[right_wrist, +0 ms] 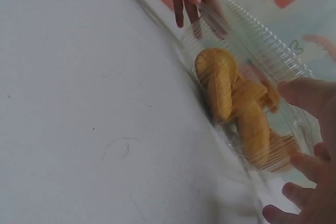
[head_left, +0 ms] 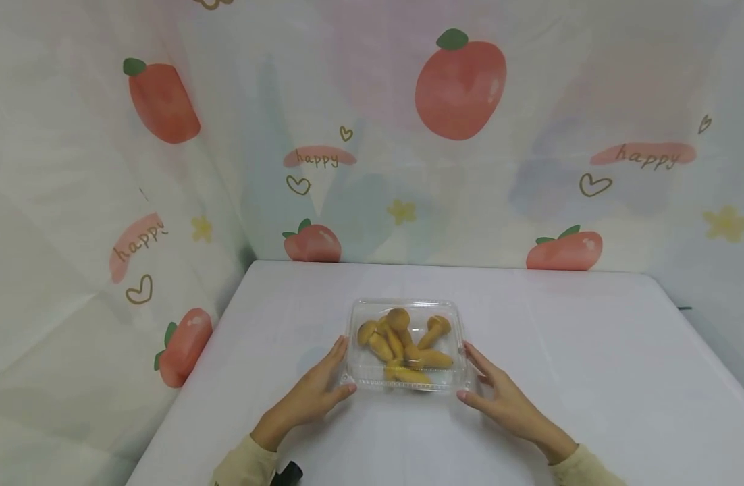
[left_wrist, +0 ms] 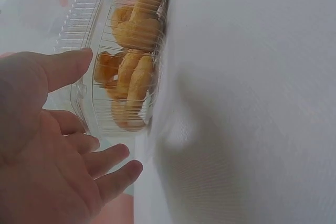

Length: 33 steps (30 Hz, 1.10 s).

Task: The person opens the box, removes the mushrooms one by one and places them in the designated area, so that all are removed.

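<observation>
A clear plastic clamshell box [head_left: 367, 370] sits on the table, its lid down. Inside lie several yellow-brown mushrooms [head_left: 399, 341] with round caps and thick stems. My left hand [head_left: 311, 395] is at the box's left side, thumb near the front corner and fingers along the side. On the opposite side, my right hand [head_left: 508, 401] stands in much the same way. The left wrist view shows the left thumb [left_wrist: 71, 66] at the rim, the other fingers loosely spread. In the right wrist view the right fingers [right_wrist: 302, 195] are also spread beside the box.
The white-covered table [head_left: 591, 351] stretches around the box on all sides. A patterned cloth [head_left: 378, 88] with fruit prints hangs behind it and along the left. A small black object [head_left: 289, 474] shows by the left sleeve [head_left: 247, 464].
</observation>
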Each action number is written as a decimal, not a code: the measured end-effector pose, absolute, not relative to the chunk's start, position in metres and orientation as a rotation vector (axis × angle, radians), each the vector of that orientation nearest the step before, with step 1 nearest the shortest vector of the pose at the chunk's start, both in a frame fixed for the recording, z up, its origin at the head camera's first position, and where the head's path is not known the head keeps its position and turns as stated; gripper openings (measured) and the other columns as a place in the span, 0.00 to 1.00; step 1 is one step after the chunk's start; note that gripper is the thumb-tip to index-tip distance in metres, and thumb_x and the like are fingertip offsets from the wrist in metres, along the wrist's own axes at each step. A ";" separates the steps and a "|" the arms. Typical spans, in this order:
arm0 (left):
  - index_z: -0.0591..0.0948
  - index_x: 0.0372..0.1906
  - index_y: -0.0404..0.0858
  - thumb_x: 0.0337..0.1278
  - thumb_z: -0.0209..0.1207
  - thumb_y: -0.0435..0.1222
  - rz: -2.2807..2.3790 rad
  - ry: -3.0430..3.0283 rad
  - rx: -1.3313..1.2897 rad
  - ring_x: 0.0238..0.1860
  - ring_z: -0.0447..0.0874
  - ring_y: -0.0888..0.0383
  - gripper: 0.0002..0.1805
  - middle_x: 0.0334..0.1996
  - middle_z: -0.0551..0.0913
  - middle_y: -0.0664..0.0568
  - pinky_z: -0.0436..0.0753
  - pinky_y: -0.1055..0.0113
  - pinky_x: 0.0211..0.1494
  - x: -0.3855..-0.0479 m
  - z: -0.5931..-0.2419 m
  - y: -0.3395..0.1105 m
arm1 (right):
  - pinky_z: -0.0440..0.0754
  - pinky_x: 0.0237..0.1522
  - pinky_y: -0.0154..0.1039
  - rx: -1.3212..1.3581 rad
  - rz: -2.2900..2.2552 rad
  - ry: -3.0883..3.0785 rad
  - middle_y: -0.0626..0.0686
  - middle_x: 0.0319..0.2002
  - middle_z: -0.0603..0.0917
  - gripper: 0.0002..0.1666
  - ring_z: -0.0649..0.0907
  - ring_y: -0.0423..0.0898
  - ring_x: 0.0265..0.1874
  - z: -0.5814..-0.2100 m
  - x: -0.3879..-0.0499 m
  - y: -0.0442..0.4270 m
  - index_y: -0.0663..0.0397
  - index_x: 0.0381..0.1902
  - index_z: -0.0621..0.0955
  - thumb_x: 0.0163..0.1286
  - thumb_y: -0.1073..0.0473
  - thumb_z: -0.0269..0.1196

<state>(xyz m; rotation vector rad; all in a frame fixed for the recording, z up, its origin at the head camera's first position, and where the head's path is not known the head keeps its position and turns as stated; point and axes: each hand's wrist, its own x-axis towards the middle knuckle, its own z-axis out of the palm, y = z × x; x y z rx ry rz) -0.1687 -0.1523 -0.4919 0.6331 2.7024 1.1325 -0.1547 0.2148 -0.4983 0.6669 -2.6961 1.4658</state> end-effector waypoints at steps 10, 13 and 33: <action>0.49 0.80 0.33 0.68 0.61 0.41 1.125 2.711 0.617 0.81 0.50 0.43 0.46 0.82 0.47 0.40 0.56 0.44 0.80 -0.170 -0.489 -0.151 | 0.75 0.63 0.63 0.623 1.506 -2.704 0.72 0.75 0.63 0.52 0.65 0.60 0.76 -0.493 -0.155 0.211 0.67 0.79 0.54 0.66 0.59 0.69; 0.50 0.80 0.32 0.68 0.62 0.41 1.127 2.716 0.620 0.81 0.50 0.44 0.46 0.82 0.48 0.41 0.57 0.45 0.81 -0.170 -0.489 -0.150 | 0.74 0.64 0.65 0.581 1.562 -2.699 0.73 0.76 0.60 0.53 0.62 0.72 0.73 -0.493 -0.156 0.208 0.68 0.79 0.52 0.66 0.59 0.69; 0.55 0.79 0.30 0.66 0.63 0.43 1.159 2.732 0.573 0.80 0.56 0.42 0.45 0.80 0.53 0.41 0.61 0.44 0.79 -0.165 -0.490 -0.144 | 0.77 0.63 0.61 0.373 1.738 -2.661 0.72 0.78 0.54 0.56 0.61 0.73 0.74 -0.495 -0.151 0.192 0.64 0.81 0.46 0.68 0.59 0.68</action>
